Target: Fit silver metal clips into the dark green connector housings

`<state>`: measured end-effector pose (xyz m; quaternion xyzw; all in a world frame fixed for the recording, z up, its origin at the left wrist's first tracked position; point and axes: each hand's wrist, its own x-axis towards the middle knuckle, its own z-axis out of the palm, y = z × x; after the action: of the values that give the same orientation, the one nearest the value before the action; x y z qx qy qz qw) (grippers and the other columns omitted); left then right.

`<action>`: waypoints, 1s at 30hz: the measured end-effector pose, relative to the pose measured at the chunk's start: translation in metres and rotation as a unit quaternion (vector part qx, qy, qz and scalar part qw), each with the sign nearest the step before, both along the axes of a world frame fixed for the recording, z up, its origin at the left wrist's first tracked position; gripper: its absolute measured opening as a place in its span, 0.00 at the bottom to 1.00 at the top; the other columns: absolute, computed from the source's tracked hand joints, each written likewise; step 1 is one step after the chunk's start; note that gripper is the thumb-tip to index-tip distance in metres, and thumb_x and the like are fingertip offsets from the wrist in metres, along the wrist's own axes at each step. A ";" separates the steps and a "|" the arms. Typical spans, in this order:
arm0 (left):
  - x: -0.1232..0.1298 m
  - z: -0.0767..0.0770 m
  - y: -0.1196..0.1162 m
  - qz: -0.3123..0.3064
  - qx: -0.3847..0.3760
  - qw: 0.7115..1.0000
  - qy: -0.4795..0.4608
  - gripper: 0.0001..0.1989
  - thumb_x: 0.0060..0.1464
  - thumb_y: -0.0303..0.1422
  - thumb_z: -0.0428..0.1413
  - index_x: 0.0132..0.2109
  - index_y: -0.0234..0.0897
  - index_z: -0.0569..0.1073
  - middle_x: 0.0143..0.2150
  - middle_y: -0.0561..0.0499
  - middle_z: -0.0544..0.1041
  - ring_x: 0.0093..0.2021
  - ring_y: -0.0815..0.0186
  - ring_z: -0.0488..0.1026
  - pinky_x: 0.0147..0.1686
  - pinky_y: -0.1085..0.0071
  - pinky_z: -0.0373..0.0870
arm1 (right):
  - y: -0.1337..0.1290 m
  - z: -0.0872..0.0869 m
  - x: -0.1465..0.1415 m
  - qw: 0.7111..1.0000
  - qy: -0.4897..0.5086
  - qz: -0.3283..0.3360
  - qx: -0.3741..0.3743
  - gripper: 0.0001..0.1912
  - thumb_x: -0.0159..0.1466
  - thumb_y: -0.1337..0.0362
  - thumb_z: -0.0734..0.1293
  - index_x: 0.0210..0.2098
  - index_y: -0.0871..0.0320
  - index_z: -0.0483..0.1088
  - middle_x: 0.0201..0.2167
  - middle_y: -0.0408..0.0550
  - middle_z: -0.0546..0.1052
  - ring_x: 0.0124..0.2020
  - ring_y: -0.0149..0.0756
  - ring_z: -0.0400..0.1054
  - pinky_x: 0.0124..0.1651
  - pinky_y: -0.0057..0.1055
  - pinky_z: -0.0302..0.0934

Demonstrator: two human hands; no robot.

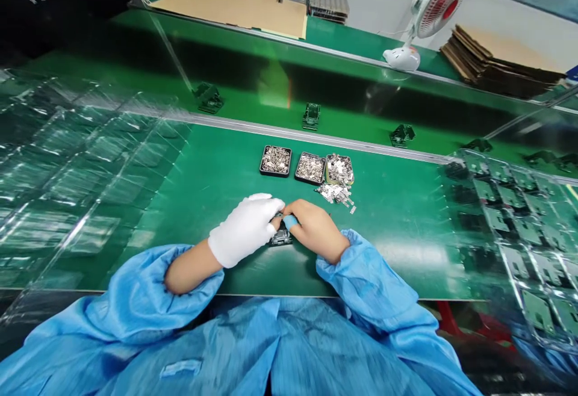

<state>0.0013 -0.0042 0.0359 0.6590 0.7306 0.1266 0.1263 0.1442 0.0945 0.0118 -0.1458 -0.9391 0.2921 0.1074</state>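
My left hand [246, 230], in a white glove with the thumb tip bare, is closed on a small dark electronic part [280, 239] at the front middle of the green bench. My right hand [315, 227], bare with blue tape round a digit, meets it from the other side. Its fingers are pinched together at the part's far end; what lies between them is hidden. Beyond my hands stand black trays of small metal pieces, one at left [276, 160] and one in the middle [310, 167]. A third tray [340, 169] overflows with flat metal tabs, and loose tabs [335, 194] lie before it.
Clear compartment trays [81, 173] are stacked at left; another tray holding circuit boards [519, 227] sits at right. Dark green board stacks [311, 116] line the ledge behind. A white fan [401, 58] and cardboard sheets [497, 62] occupy the upper shelf.
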 end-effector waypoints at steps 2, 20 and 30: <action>0.002 0.000 0.001 -0.003 0.000 1.000 0.022 0.07 0.54 0.28 0.46 0.31 0.36 0.68 0.29 0.48 0.69 0.34 0.61 0.68 0.35 0.67 0.63 | -0.001 0.000 0.000 1.000 -0.008 0.005 0.015 0.12 0.59 0.76 0.59 0.39 0.59 0.66 0.38 0.49 0.73 0.41 0.37 0.66 0.46 0.31 0.59; -0.019 -0.022 -0.024 0.023 0.104 0.991 -0.084 0.32 0.53 0.47 0.53 0.59 0.33 0.60 0.58 0.39 0.66 0.58 0.52 0.64 0.57 0.57 0.63 | 0.029 -0.009 0.006 0.987 -0.054 -0.147 -0.022 0.09 0.60 0.74 0.58 0.36 0.59 0.67 0.31 0.46 0.72 0.33 0.35 0.65 0.38 0.29 0.57; -0.028 -0.034 -0.037 0.030 0.043 0.998 -0.047 0.27 0.49 0.40 0.54 0.55 0.33 0.64 0.53 0.39 0.71 0.54 0.49 0.68 0.54 0.56 0.66 | 0.029 -0.014 0.011 0.987 -0.143 -0.022 0.072 0.06 0.60 0.73 0.61 0.36 0.60 0.68 0.37 0.53 0.71 0.40 0.41 0.63 0.44 0.36 0.58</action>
<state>-0.0265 -0.0411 0.0024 0.6349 0.7371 0.1923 0.1285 0.1548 0.1231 -0.0026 -0.1984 -0.9600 0.1971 -0.0117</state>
